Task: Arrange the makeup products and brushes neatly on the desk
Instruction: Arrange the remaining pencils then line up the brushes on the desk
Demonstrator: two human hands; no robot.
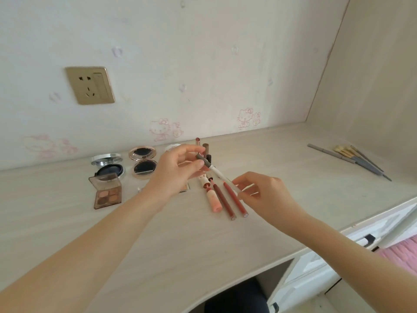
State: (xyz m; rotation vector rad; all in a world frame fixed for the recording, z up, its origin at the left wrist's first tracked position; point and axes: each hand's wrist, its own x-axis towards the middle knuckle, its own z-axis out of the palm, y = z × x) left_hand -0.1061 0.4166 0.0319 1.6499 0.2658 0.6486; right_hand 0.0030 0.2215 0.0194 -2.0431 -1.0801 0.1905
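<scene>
Above the middle of the pale wood-grain desk [203, 245] a white cosmetic pencil [222, 177] with a dark grey-brown cap is held off the surface between both hands, slanting from upper left to lower right; the left hand [178, 168] pinches the capped end between thumb and curled fingers, and the right hand [266, 193] pinches the bare lower end between thumb and fingertips; directly below, two reddish-brown lip pencils [223, 202] lie side by side on the desk, nearly parallel, tips pointing toward the wall; just to their left lies a pink lip gloss tube [213, 198], also lengthwise, with a small figure on its far end; behind the left hand a few lipsticks [198, 142] stand upright near the wall, partly hidden by the fingers; further left sit an open rose-gold compact [143, 162] and an open silver compact [108, 166], both with their mirrors raised, and in front of the silver one an open eyeshadow palette [107, 192] with four brown and peach pans; the corner of another flat case [185, 188] shows under the left wrist, too covered to identify; well apart, at the far right of the desk, a bundle of makeup brushes [354, 158] with grey handles lies fanned together; on the cartoon-print wallpaper above the compacts is a gold wall socket [90, 84].
</scene>
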